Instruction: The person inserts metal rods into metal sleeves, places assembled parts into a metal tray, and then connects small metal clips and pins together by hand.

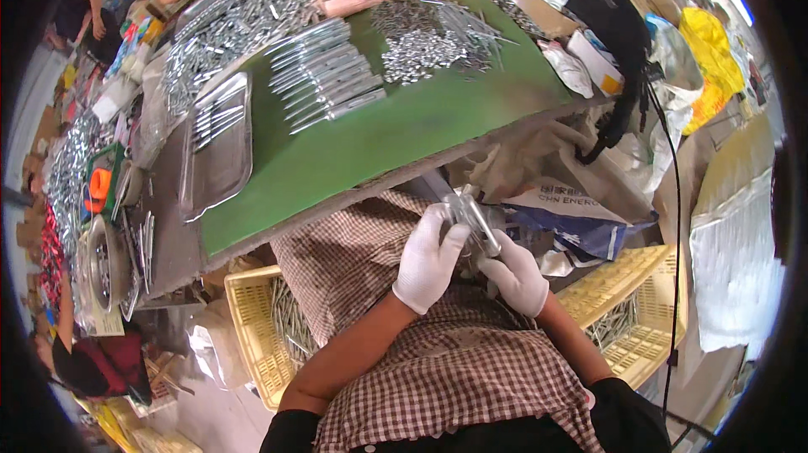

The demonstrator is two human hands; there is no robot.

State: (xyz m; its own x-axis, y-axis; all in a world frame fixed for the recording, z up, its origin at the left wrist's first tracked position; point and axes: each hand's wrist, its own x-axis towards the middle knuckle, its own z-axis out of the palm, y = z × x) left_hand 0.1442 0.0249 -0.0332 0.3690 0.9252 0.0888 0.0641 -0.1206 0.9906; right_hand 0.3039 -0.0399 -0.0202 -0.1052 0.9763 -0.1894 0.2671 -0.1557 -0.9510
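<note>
Both of my hands wear white gloves and meet over my lap, just in front of the table's near edge. My left hand (427,263) is closed around shiny cylindrical metal parts (474,219), thumb and fingers pressed on their left side. From the right, my right hand (517,278) grips the lower end of the same parts. Glare and the gloves hide their exact kind and number. Beyond the hands, a row of metal pieces with thin pointed rods (328,78) lies on the green tabletop (295,175). Small shiny metal fittings (423,55) form a heap beside the row.
A clear plastic tray (244,158) with several thin rods lies at the table's left. Farther back are a large heap of metal parts (244,19) and a pink box (366,0). Yellow crates (252,331) flank my lap. A black cable (676,200) hangs at right.
</note>
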